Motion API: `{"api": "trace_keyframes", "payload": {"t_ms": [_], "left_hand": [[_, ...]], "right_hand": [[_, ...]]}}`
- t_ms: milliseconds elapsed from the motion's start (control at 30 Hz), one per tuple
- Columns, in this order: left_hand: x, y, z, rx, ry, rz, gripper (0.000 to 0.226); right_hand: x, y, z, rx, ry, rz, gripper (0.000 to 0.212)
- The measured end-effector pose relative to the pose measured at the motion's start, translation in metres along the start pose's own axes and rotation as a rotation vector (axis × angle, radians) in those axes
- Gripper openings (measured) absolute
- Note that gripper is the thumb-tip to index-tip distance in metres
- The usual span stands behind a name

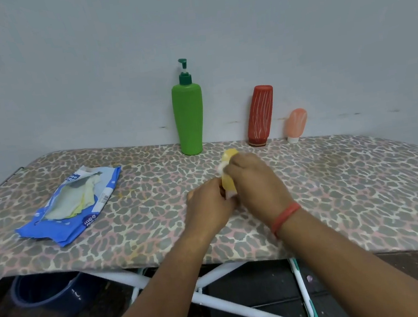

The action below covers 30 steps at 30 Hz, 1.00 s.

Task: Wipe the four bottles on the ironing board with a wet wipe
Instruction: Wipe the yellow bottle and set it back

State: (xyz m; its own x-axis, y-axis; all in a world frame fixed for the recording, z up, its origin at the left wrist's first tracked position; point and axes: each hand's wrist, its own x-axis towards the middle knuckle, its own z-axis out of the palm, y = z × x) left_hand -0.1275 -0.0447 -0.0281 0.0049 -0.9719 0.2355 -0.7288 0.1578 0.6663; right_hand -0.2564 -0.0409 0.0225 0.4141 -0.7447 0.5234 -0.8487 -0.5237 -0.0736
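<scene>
At frame centre, the left hand [209, 204] grips the yellow bottle [229, 182] low; the right hand [254, 179] pinches the wipe [222, 168] against it. Best turn the bottle, wiping cap to base.

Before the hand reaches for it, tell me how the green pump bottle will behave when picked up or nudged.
The green pump bottle is tall and narrow on a small base, so a push high up would likely tip it. It stands on the soft board, which probably makes it less steady. Its smooth plastic may be slippery under a wet wipe. How full it is cannot be seen.
</scene>
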Motion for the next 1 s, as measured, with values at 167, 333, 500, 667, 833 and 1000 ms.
{"api": "trace_keyframes", "payload": {"t_ms": [167,333,500,667,833,1000], "left_hand": [[0.001,0.002,0.000,0.012,-0.018,-0.005,0.018],[-0.002,0.001,-0.001,-0.054,-0.006,-0.019,0.029],[0.002,0.001,0.000,0.036,-0.011,-0.006,0.010],[0.000,-0.002,0.003,-0.063,-0.005,-0.012,0.029],[0.001,-0.003,0.003,-0.068,0.022,-0.039,0.026],[0.000,-0.001,0.002,-0.084,-0.005,-0.044,0.028]], "right_hand": [[-0.007,0.007,-0.002,0.001,-0.029,-0.016,0.023],[0.027,0.015,-0.004,-0.032,0.035,0.009,0.028],[-0.011,0.004,0.006,0.047,-0.061,-0.153,0.016],[0.018,0.030,-0.002,0.111,0.150,0.128,0.020],[-0.009,0.013,0.003,0.130,-0.041,-0.077,0.021],[-0.021,0.030,-0.003,0.114,-0.127,-0.106,0.022]]}}
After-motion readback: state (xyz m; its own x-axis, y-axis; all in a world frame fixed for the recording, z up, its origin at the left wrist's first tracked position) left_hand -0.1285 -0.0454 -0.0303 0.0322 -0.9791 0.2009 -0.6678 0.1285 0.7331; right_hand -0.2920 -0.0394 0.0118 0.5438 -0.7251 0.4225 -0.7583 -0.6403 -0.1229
